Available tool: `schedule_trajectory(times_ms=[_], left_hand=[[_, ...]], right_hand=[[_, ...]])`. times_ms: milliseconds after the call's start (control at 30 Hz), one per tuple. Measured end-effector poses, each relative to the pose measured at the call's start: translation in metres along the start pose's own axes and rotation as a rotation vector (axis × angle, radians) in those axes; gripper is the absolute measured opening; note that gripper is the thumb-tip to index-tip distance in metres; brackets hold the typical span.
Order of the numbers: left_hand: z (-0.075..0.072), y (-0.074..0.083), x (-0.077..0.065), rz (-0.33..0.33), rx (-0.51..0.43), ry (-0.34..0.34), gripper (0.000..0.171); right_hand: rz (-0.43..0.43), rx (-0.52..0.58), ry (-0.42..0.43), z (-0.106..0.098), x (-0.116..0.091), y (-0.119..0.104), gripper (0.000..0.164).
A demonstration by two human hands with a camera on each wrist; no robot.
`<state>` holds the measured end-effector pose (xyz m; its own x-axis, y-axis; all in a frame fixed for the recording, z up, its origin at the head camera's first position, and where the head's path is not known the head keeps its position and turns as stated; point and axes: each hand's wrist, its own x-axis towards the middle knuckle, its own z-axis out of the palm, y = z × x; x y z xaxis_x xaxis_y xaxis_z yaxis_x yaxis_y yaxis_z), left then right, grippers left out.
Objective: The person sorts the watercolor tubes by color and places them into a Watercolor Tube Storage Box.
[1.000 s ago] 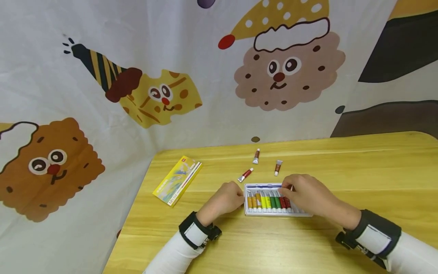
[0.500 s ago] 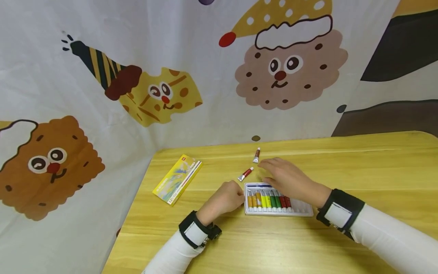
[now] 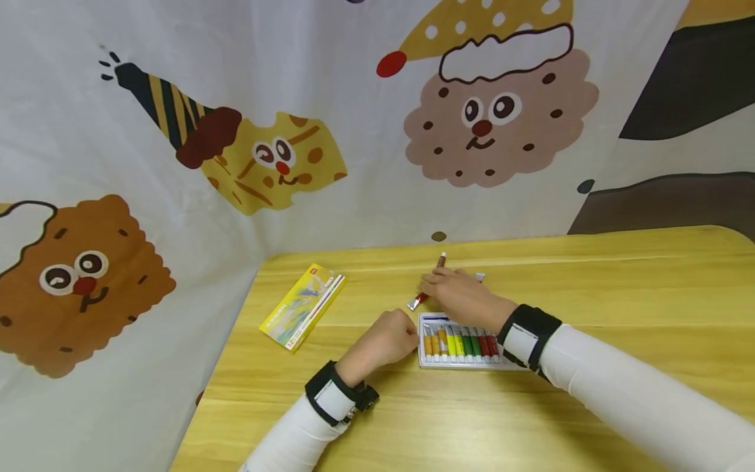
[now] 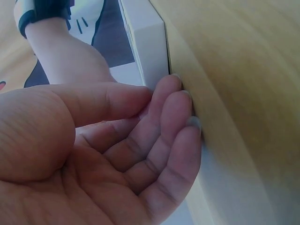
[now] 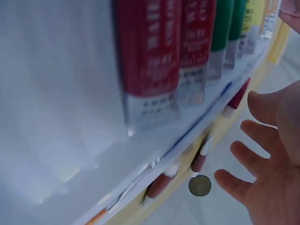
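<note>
White tray (image 3: 472, 367) of paint tubes (image 3: 466, 343), with three loose tubes beyond it.
The tray lies flat; its capped tubes sit side by side in a row, running from orange at 9 o'clock through yellow and green to red towards 3, white caps facing 6. A blue-handled brush (image 3: 435, 318) lies along the 12 o'clock edge. Outside, a red tube (image 3: 419, 299) slants at 10 o'clock, silver end towards 8; a brown tube (image 3: 441, 261) lies at 11, white cap pointing to 12; another brown tube (image 5: 162, 185) lies at 12, mostly hidden in the head view, its silver end showing.
</note>
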<state>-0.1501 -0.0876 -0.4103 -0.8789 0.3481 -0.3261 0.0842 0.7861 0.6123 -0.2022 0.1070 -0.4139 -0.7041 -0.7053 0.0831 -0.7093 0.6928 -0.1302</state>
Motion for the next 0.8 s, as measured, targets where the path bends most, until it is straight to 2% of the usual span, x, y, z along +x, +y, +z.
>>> schedule_trajectory(times_ms=[100, 300, 500, 633, 800], left_hand=[[-0.002, -0.001, 0.0, 0.011, 0.002, 0.001, 0.033], [-0.003, -0.001, 0.0, 0.024, 0.021, 0.003, 0.039], [-0.001, 0.0, 0.001, 0.033, 0.03, 0.006, 0.041], [0.0, 0.0, 0.0, 0.027, 0.024, 0.007, 0.038], [0.0, 0.0, 0.0, 0.026, 0.041, 0.018, 0.035]], right_hand=[[-0.012, -0.008, 0.004, 0.004, 0.009, -0.001, 0.027], [0.066, 0.007, -0.003, 0.01, 0.019, -0.002, 0.012], [0.091, -0.047, -0.029, 0.014, 0.019, -0.001, 0.009], [0.101, -0.021, -0.023, 0.007, 0.013, 0.001, 0.007], [0.092, 0.072, 0.063, -0.014, 0.004, 0.005, 0.006]])
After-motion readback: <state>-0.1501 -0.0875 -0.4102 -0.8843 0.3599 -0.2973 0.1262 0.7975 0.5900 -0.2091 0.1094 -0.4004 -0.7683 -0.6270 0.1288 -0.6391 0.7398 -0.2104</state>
